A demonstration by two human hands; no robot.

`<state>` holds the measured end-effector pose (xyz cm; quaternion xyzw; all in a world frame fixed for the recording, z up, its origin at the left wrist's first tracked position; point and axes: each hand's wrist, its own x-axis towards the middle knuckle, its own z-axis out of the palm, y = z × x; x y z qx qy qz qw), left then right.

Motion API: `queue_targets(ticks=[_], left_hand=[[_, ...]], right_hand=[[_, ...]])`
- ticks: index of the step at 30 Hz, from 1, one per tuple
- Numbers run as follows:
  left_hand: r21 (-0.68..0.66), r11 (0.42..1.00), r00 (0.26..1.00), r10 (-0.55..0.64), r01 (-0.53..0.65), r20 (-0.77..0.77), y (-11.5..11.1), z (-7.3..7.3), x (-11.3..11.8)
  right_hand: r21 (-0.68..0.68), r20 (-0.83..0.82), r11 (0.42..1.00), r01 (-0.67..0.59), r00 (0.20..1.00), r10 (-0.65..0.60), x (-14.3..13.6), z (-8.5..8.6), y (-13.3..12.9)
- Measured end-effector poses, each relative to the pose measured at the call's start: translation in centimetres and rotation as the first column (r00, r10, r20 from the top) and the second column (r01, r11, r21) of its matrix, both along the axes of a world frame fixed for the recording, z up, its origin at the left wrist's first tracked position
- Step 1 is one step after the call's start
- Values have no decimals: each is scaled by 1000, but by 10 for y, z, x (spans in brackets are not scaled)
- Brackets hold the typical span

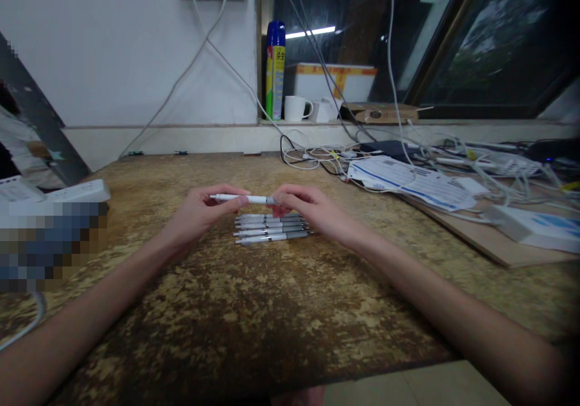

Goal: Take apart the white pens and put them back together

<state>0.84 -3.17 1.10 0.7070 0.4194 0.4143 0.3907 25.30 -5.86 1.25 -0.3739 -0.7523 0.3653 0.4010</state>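
A white pen (257, 200) is held level between my two hands, a little above the worn wooden table (254, 309). My left hand (208, 208) pinches its left part, with the tip of the pen showing past the fingers. The fingers of my right hand (296, 202) are closed on its grey right end. Just below and nearer to me, several white and grey pens (267, 232) lie side by side in a row on the table, their right ends close to my right hand.
Papers (408, 182), tangled cables and a white power strip (534, 228) lie at the right on a thin board (502, 250). A spray can (275, 70) and a white mug (296, 109) stand on the back sill. White power strips (81, 192) sit at the left edge.
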Motion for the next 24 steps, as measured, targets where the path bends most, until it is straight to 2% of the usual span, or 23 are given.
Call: queue_targets(ticks=[3, 6, 9, 12, 14, 17, 24], left_hand=[[-86, 991, 985, -90, 104, 150, 1, -5, 2], [-146, 976, 961, -119, 159, 250, 2, -7, 5], [-190, 971, 933, -72, 146, 352, 1, -5, 7], [-231, 962, 902, -35, 148, 429, -1, -1, 8], [-252, 955, 895, -29, 157, 446, -3, 1, 8], [-258, 947, 888, -57, 193, 456, -6, 3, 9], [-259, 878, 874, -283, 402, 396, -13, 1, 11]], right_hand=[[62, -6, 996, 66, 998, -66, 2, 2, 1], [69, -12, 988, 138, 990, -137, 4, 1, 3], [22, -10, 996, 84, 996, -84, 2, -1, 2], [-79, -49, 996, 37, 998, -41, -2, -2, -1], [-119, -76, 992, 30, 996, -39, -5, -3, -3], [-72, -103, 997, 18, 994, -25, -6, -5, -2], [26, -173, 997, 70, 983, -65, -7, -6, 0]])
